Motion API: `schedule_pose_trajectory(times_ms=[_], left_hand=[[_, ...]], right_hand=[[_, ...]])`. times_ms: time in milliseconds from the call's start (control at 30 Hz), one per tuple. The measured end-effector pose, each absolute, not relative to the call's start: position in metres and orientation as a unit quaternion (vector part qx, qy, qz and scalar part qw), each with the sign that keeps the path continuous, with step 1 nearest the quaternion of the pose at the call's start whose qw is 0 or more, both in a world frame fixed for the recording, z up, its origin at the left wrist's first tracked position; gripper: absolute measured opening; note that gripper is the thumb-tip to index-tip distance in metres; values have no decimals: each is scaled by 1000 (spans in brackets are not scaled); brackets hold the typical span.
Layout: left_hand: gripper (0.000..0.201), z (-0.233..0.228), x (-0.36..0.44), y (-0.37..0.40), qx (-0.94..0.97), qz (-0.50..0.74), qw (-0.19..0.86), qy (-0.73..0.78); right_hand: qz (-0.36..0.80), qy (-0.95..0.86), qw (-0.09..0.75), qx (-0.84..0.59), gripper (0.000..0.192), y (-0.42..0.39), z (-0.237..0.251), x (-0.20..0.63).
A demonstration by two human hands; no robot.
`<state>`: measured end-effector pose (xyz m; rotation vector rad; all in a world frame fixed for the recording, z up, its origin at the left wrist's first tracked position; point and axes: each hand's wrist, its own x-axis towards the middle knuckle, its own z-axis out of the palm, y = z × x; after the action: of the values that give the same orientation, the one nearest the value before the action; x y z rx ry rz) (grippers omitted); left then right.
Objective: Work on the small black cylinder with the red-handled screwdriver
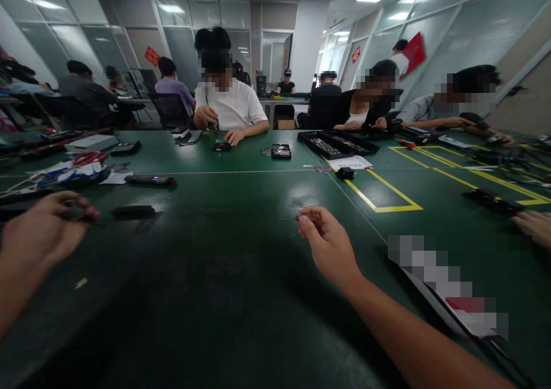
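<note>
Hands over green table: left hand grips dark part, right hand pinches thin tool.

The left hand is closing around a small dark thing that its fingers are mostly hiding, so what it is cannot be told. Its forearm is running off the left edge. The right hand is pinching a thin tool whose shaft is too fine and blurred to identify; the grip end is lying hidden between the fingertips. That arm is leaving through the bottom edge. Another person's hand is being cut off by the right edge. A paper beside the right arm is showing blurred out, unreadable. The tray is holding parts too small to make out.
</note>
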<state>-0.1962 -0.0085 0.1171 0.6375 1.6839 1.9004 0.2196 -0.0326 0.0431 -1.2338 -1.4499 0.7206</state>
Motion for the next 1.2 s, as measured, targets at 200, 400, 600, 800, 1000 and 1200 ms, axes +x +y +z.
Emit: schedule_pose_trajectory(times_ms=[200,400,600,800,1000,1200], left_hand=[[28,74,-84,4,371,581,517,507],[22,44,5,-4,468,490,634,374],[43,23,25,-5,640,402,546,361],[24,13,25,-10,750,353,405,386],[31,12,25,-9,755,384,343,405],[32,10,25,-8,756,388,331,409]], right_hand=[[297,-586,554,-511,24,-36,49,222],[252,-568,600,-504,22,-38,57,224],[240,-548,625,-501,26,-41,60,222],[259,-554,641,-464,21,-44,57,220],[243,-588,617,-463,19,-46,50,219],[238,-625,564,-484,21,-42,43,219]])
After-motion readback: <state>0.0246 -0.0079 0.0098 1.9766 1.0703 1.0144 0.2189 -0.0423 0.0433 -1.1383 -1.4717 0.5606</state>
